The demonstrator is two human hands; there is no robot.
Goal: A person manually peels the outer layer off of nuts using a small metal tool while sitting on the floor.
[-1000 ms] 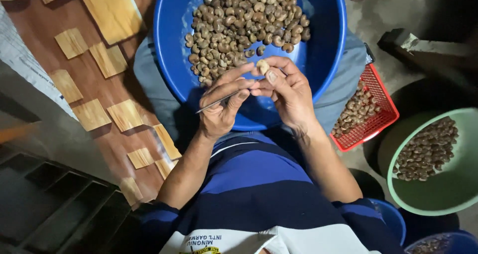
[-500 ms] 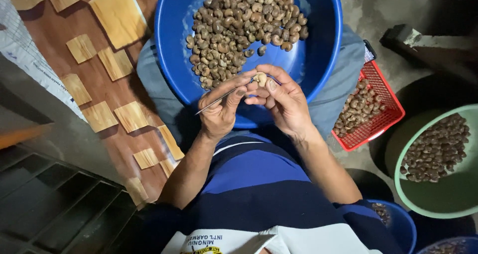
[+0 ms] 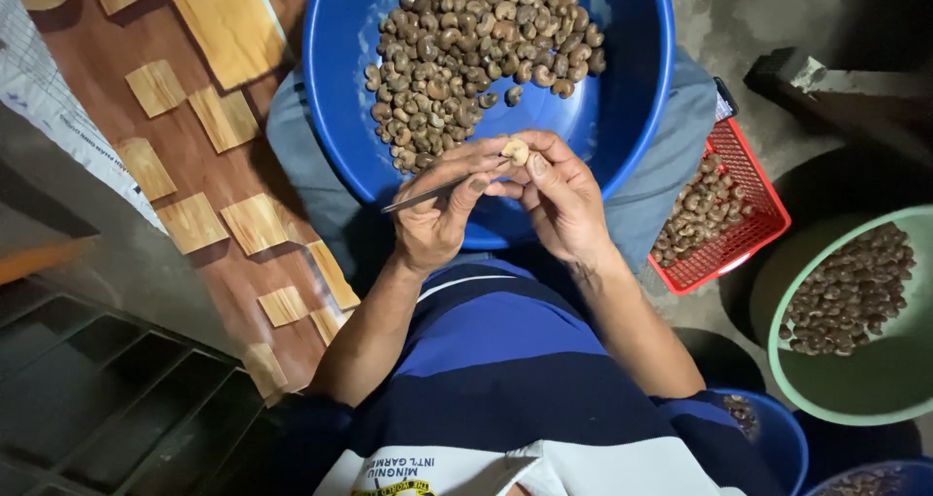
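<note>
Both hands have risen slightly: left hand (image 3: 432,219) grips a thin metal pick (image 3: 428,194), right hand (image 3: 564,205) pinches a small, light, likely brittle cashew kernel (image 3: 515,151) by its ends above the near rim of the blue basin (image 3: 632,98).

Heaped in the basin (image 3: 632,88) ahead — nuts (image 3: 476,49); on the right, a basket (image 3: 753,180) of nuts, beyond it a bowl (image 3: 875,389) — wooden tiles (image 3: 224,117) on the left.

cashew (image 3: 516,150): turned between fingertips, pale side now more exposed
thin metal tool (image 3: 428,194): tilted slightly flatter
</note>
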